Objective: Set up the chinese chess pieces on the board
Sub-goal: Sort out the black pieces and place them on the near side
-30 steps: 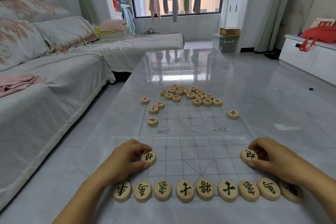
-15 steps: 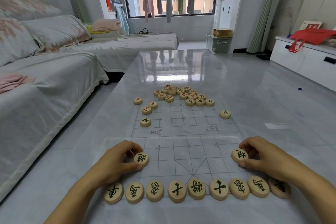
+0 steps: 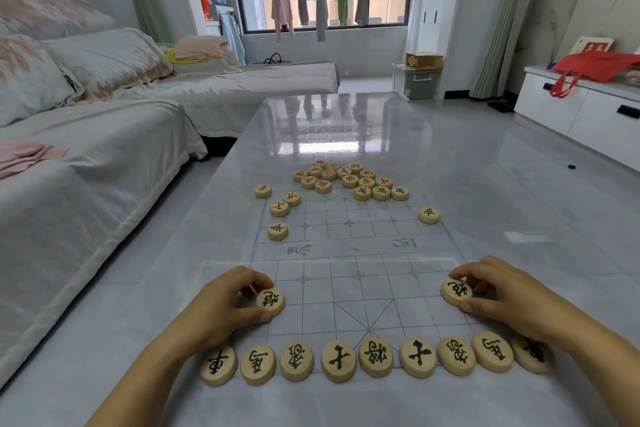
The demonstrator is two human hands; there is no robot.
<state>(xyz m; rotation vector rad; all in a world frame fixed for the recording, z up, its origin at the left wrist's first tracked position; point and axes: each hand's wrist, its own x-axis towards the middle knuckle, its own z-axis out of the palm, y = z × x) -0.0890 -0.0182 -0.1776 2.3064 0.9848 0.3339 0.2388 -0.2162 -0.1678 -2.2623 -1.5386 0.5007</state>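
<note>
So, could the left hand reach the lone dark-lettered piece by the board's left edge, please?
Probably yes: only bare board lies between the left hand and the dark-lettered piece, though it pinches a second piece to release first.

Board [image 3: 349,253] mid open — far pile [image 3: 349,178] & near row [image 3: 375,357] block both ends.

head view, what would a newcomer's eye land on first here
The left hand and right hand each pinch a black-lettered piece, the left piece and right piece, at opposite sides of the board. Just nearer, a row of nine black-lettered pieces lines its near edge. At the far end lies a loose heap of red-lettered pieces, with a few strays nearby.
</note>
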